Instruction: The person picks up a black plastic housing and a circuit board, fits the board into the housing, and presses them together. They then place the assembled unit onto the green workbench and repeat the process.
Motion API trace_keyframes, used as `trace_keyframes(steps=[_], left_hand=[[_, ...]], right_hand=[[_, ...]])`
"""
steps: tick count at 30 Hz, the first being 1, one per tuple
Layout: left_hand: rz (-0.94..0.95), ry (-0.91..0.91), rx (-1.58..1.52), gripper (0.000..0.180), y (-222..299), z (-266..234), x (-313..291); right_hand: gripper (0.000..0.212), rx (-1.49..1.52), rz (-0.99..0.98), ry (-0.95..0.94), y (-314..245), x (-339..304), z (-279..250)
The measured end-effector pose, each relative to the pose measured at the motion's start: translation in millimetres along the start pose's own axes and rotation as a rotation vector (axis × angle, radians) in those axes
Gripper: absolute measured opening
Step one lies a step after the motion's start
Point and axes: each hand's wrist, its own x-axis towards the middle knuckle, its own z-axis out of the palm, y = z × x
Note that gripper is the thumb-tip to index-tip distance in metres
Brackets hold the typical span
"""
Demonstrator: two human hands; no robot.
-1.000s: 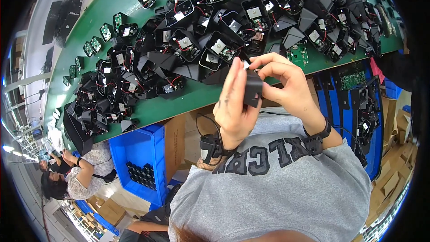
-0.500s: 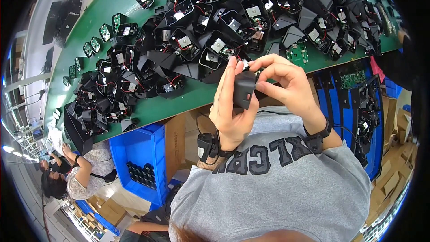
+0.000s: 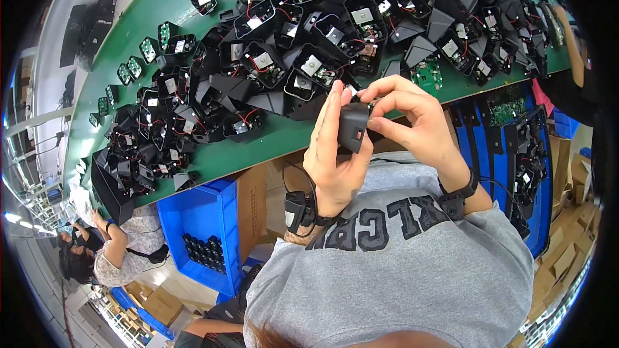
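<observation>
My left hand (image 3: 330, 161) is closed around a small black plastic housing (image 3: 352, 127), held tilted in front of my chest near the table edge. A small reddish opening shows in the housing's side facing me. My right hand (image 3: 416, 116) is at the housing's right edge, its thumb and index finger pinched together. Whatever lies between those fingertips is too small and hidden to make out. Just past the fingertips a bit of white (image 3: 353, 90) shows at the housing's far end. Its open inside faces away from me.
Many black housings (image 3: 261, 64) with red wires and boards crowd the green table (image 3: 271, 148). A green circuit board (image 3: 427, 76) lies beyond my right hand. Blue bins stand at left (image 3: 169, 225) and right (image 3: 480, 148). Another person (image 3: 116, 251) works at the left.
Both hands stay at the same spot, with the housing turned very slightly. At the far right, another person's arm has come into view over the table.
</observation>
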Motion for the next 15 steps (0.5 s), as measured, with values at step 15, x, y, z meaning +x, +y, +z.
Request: trace_keyframes(steps=[15], left_hand=[[0.109,-0.133,0.228,0.062,10.1,-2.9,4.8]], right_hand=[[0.005,0.001,0.091,-0.032,-3.0,-0.6,-4.5]])
